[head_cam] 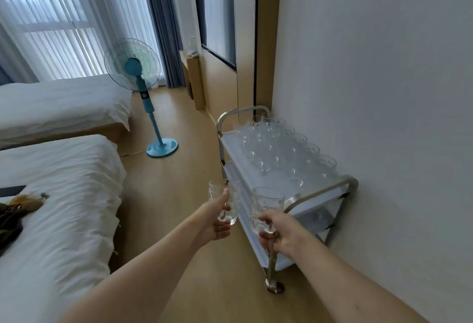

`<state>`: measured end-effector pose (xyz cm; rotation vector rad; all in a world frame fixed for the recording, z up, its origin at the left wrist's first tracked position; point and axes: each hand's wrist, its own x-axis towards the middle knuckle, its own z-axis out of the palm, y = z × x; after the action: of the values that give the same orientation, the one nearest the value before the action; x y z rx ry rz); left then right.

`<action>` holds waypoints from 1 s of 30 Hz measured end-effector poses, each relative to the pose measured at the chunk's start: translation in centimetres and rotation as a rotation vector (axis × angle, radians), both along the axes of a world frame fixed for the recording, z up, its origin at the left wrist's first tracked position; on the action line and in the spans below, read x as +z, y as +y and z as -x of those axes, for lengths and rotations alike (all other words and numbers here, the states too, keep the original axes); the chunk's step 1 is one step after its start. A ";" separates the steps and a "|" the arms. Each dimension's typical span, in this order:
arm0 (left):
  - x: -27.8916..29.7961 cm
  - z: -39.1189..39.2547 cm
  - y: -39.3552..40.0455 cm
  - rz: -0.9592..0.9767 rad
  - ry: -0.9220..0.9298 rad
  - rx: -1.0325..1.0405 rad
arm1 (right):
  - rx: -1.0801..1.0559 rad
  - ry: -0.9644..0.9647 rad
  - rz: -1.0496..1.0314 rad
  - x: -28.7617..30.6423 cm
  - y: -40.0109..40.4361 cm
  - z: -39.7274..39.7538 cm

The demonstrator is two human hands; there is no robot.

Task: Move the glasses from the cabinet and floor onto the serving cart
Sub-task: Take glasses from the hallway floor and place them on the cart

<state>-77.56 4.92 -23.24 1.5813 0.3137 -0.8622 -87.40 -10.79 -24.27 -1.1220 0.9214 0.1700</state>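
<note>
Each hand's grip, left (216,220) and right (281,231), pinches an upright glass beside the cart (320,196).

Two bare forearms in frame, entering from the bottom edge. No sleeves visible on either arm, bare up to where the frame cuts them off. Left hand (217,217): no glove, no ring, no watch or band at the wrist. Right hand (281,233): same, no glove, nothing on the wrist, fingers without visible jewellery. Nails too small and blurred to describe. No clothing, torso or legs in view anywhere.
</note>
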 end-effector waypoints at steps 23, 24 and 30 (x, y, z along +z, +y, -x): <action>-10.5 -18.8 -11.7 -0.045 0.221 -0.170 | -0.444 0.174 -0.084 -11.5 -8.6 -19.0; -11.1 -19.0 -12.4 -0.050 0.232 -0.179 | -0.443 0.182 -0.084 -12.0 -9.0 -19.4; -14.0 -20.6 -15.5 -0.105 0.233 -0.242 | -0.467 0.207 -0.071 -14.8 -10.2 -20.8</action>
<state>-56.98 -10.55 -37.22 1.6402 0.3417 -1.2398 -66.64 -20.97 -39.07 -0.8069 1.3266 -0.0660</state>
